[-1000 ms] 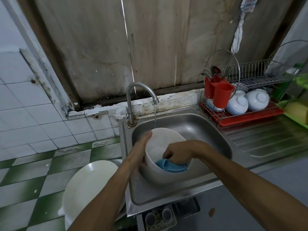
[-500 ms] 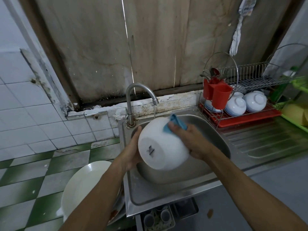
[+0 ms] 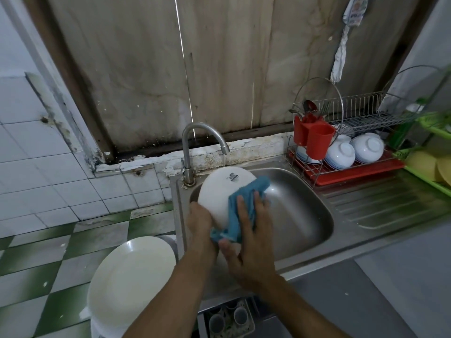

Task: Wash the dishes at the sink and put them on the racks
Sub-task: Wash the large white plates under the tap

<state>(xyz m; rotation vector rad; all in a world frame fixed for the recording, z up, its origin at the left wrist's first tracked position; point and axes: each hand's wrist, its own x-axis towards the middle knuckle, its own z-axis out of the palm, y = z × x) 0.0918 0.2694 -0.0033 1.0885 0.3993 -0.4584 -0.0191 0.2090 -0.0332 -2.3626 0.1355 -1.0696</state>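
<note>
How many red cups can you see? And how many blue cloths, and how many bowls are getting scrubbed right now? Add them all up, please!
red cups: 2
blue cloth: 1
white bowl being scrubbed: 1
Total: 4

The bowl [image 3: 217, 198] has turned base-up, and the right hand [image 3: 251, 240] wiped the cloth [image 3: 253, 187] down its side.
</note>
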